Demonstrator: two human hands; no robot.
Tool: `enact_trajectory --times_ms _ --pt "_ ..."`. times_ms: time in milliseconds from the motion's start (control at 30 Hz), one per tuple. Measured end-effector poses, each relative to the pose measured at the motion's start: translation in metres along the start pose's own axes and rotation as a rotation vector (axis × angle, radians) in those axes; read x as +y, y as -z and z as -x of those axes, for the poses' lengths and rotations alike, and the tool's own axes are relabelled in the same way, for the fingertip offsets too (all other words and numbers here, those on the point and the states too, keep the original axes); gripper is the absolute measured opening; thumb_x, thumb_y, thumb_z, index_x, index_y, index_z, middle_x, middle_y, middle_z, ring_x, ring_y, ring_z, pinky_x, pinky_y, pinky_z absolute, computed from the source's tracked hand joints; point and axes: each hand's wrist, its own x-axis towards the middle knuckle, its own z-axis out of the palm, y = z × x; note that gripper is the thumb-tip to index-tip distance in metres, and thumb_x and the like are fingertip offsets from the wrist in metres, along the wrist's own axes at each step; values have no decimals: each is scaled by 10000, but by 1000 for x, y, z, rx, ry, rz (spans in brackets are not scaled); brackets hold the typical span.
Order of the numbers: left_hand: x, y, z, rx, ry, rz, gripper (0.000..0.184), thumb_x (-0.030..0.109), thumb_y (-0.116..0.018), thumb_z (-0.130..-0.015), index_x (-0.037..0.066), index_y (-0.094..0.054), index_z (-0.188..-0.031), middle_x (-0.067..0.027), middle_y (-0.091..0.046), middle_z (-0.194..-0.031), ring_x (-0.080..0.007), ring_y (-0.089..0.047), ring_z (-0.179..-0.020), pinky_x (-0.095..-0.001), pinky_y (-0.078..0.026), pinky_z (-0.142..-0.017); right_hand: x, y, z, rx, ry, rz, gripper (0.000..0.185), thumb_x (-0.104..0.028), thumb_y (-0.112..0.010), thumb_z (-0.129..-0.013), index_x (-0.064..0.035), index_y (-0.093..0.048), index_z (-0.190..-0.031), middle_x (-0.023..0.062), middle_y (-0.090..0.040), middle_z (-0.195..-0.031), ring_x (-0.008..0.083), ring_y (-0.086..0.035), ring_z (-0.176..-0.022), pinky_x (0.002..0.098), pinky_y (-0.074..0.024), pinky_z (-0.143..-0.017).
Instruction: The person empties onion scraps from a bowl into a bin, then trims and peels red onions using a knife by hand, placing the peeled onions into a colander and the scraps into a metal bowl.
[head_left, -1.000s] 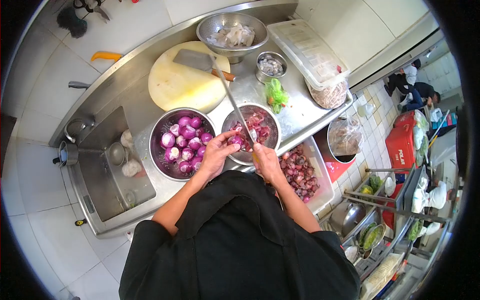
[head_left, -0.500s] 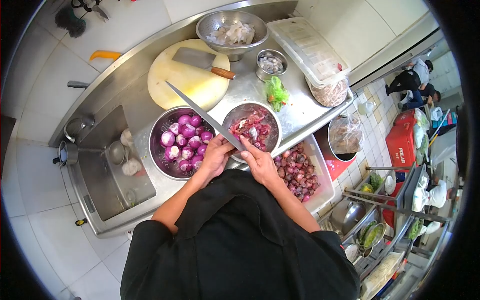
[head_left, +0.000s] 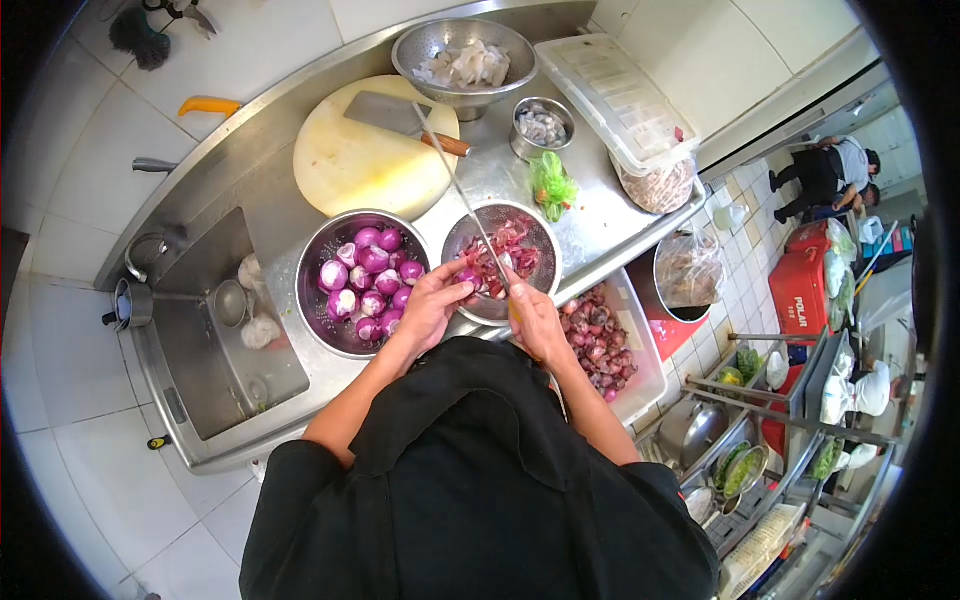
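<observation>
My right hand (head_left: 535,318) is closed round the handle of a long knife (head_left: 462,190), its blade pointing up and left over a colander of red onion peelings (head_left: 512,243). Beside it my left hand (head_left: 436,300) pinches a red onion (head_left: 468,277) at the colander's near left rim. Left of my hands, a steel bowl (head_left: 306,305) holds several peeled purple onions (head_left: 374,259). Unpeeled onions (head_left: 600,345) fill a white plastic tub (head_left: 652,375) to the right.
A cleaver (head_left: 385,113) lies on a round cutting board (head_left: 330,160). Behind stand a colander of pale pieces (head_left: 465,68), a small steel bowl (head_left: 541,128) and a lidded plastic box (head_left: 625,105). A sink (head_left: 210,370) is left. People (head_left: 835,175) are at far right.
The knife blade has swung from pointing left over the onion bowl to pointing up across the peelings colander. My right hand has shifted slightly right. A person in the background has moved.
</observation>
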Motion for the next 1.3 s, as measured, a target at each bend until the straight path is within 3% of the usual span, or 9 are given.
enact_trajectory --times_ms 167,300,400,600,700,800,1000,1100,1300 --pt "-3 2 -4 98 -57 -259 425 -24 -670 -860 5 -604 -1278 -53 -675 -1079 -118 -626 -933 -263 -507 -840 17 0 -3 11 113 219 561 -371 -519 -1013 -23 -445 -1448 122 -683 -977 182 -644 -877 310 -495 -807" --pt "-1 -11 0 121 -136 -351 424 -32 -707 -812 41 -660 -1227 -31 -676 -999 -88 -612 -871 -232 -499 -791 19 -6 -6 6 223 336 561 -366 -529 -1006 -13 -451 -1436 224 -624 -1280 236 -575 -1232 338 -426 -1018" --pt "1 -9 1 87 -116 -376 449 -50 -704 -796 37 -652 -1234 -40 -672 -1031 -96 -614 -919 -236 -495 -837 18 -6 -6 -23 212 338 560 -383 -511 -1016 -13 -458 -1432 191 -663 -1211 221 -616 -1143 336 -442 -992" --pt "-1 -5 3 4 -95 -179 525 -105 -646 -779 -17 -565 -1290 -78 -639 -1166 -134 -610 -1042 -267 -482 -934 19 5 -9 -64 -62 36 531 -424 -443 -1043 -56 -508 -1420 -18 -503 -669 92 -477 -583 254 -432 -572" --pt "-4 -1 0 -32 -79 -106 544 -130 -614 -768 -24 -541 -1296 -80 -621 -1198 -149 -604 -1076 -282 -478 -964 14 0 -8 -9 19 22 546 -506 -400 -1037 -24 -644 -1115 -1 -453 -566 84 -415 -477 251 -347 -442" --pt "-3 5 -2 -106 -52 -45 554 -136 -603 -755 -17 -540 -1292 -82 -611 -1210 -163 -598 -1098 -295 -468 -991 9 0 -7 -3 -27 19 564 -554 -377 -1027 -47 -593 -908 8 -449 -546 98 -425 -457 256 -353 -436" --pt "3 7 3 -214 -17 67 575 -116 -602 -756 -8 -517 -1314 -103 -590 -1246 -190 -584 -1136 -314 -453 -1011 6 0 -8 24 -78 28 579 -583 -383 -1011 -72 -526 -781 21 -462 -544 116 -452 -444 260 -376 -433" --pt "5 8 5 -282 28 173 591 -93 -608 -776 0 -485 -1346 -111 -573 -1275 -200 -575 -1155 -327 -446 -1018 14 0 -11 45 -116 18 568 -546 -420 -1016 -30 -651 -1074 -6 -440 -552 83 -420 -466 252 -355 -450" --pt "0 16 -4 -232 31 325 545 11 -661 -829 18 -480 -1343 -130 -562 -1318 -243 -555 -1201 -385 -435 -1035 -4 -1 -4 79 -57 6 540 -453 -421 -1042 -45 -558 -1367 -29 -456 -618 73 -425 -508 247 -350 -456"
